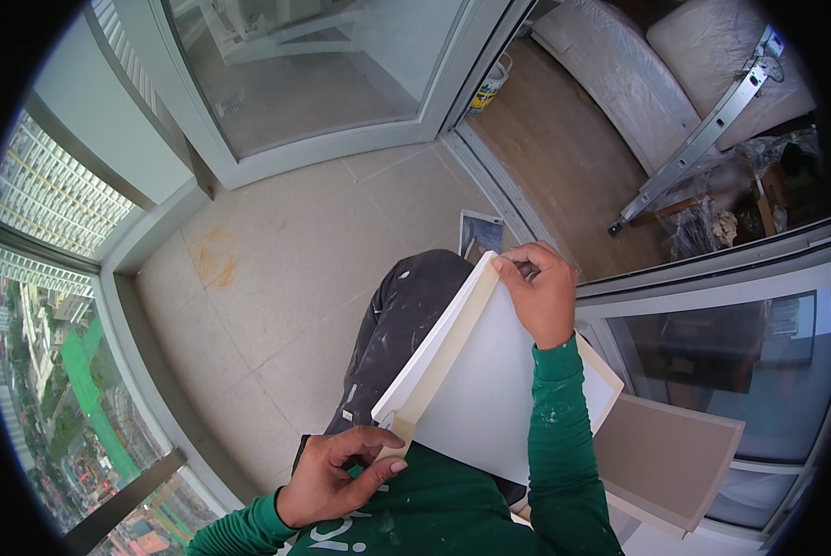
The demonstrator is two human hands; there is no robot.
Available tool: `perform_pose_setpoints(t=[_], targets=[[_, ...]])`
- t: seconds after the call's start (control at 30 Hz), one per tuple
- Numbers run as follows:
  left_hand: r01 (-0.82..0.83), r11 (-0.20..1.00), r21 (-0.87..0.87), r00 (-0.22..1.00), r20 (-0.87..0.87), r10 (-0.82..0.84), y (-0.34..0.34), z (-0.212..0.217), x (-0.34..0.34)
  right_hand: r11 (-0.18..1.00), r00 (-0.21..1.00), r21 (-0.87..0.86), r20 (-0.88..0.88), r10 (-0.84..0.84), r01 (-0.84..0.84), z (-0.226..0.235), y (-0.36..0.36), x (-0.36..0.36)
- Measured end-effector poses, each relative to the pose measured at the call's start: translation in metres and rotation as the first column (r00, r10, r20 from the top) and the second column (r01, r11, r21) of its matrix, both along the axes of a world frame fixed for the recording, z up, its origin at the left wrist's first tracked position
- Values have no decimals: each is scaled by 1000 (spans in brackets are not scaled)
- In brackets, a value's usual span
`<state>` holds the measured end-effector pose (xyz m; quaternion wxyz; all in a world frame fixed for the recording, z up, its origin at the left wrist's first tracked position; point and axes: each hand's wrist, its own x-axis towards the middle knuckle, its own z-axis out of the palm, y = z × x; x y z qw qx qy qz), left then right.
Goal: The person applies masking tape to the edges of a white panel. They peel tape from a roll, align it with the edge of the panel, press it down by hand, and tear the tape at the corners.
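Tape (454, 341) slants from lower left to upper right.

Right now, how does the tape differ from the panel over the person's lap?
The tape is cream, while the panel is white. The tape is a narrow strip; the panel is a broad sheet. The tape stretches from the left hand to the right hand, while the panel lies over the lap. Both are pale and straight-edged.
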<state>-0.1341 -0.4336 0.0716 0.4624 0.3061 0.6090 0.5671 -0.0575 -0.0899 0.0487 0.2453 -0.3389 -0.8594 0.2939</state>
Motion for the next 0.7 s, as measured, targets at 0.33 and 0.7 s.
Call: perform_pose_setpoints(t=[0.33,0.7], targets=[[-17,1000,-19,1000,-1,17,-3,-3,3,993,999,-113,-16,-39,37,-5,4,1],[-25,999,-31,999,24,26,-3,-6,4,881,997,-467,-31,68,-75,-11,38,7]])
